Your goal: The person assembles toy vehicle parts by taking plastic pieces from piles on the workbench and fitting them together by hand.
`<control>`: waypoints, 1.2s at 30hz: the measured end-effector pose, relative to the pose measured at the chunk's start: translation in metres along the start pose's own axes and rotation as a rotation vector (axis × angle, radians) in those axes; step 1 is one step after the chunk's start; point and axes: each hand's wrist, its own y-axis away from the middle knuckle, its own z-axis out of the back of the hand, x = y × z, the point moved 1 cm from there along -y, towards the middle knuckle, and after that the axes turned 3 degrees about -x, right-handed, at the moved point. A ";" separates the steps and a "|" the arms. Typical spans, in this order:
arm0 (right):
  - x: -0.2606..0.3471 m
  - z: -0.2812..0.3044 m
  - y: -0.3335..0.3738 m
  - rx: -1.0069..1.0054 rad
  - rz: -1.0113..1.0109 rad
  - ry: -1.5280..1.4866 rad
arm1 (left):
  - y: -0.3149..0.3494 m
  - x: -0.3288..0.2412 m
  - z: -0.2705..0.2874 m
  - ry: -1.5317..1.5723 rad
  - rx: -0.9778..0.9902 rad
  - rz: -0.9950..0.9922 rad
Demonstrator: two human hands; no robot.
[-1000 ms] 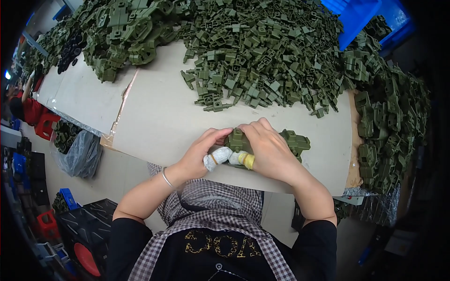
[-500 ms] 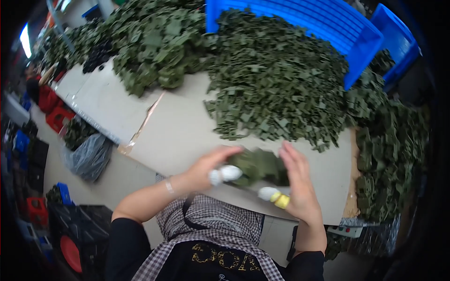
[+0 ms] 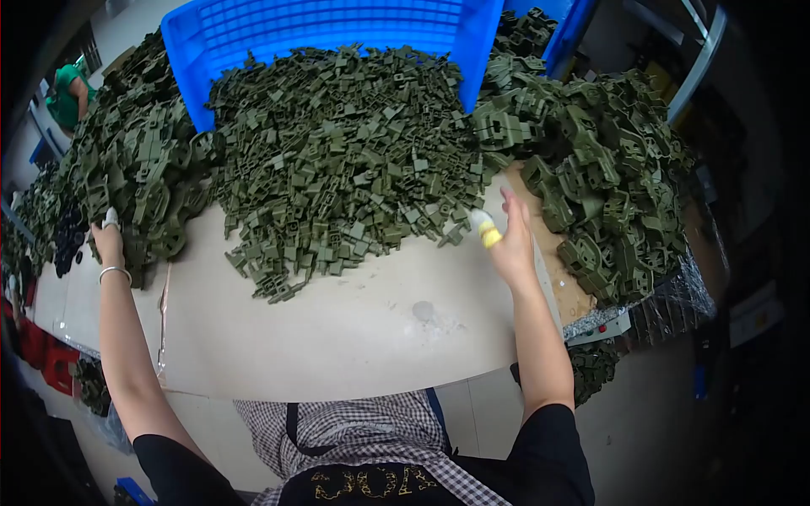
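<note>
At the far left, my left hand (image 3: 107, 243) reaches to the edge of a heap of larger green plastic parts (image 3: 152, 160). Its thumb has a white wrapping, and its fingertips merge with the parts, so a grip on one cannot be made out. My right hand (image 3: 516, 244) is open and holds nothing, fingers stretched forward, the thumb wrapped in white and yellow. It hovers between a middle heap of small green plastic clips (image 3: 337, 169) and a right-hand heap of larger curved green parts (image 3: 607, 185). Small black rings (image 3: 69, 236) lie beside my left hand.
A blue plastic crate (image 3: 321, 34) lies tipped behind the small clips. The pale tabletop (image 3: 371, 329) spreads before me, with a taped seam (image 3: 163, 320) at left. A control box (image 3: 601, 329) sits under the right edge. Another person in green (image 3: 69, 97) is at far left.
My hands have moved apart, left hand to the far left heap and right hand rightward. The green part that was between them is gone from there. The view has swung right.
</note>
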 end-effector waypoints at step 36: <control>0.086 -0.009 0.065 0.933 -0.162 -1.057 | 0.455 -0.161 0.099 1.116 1.701 0.023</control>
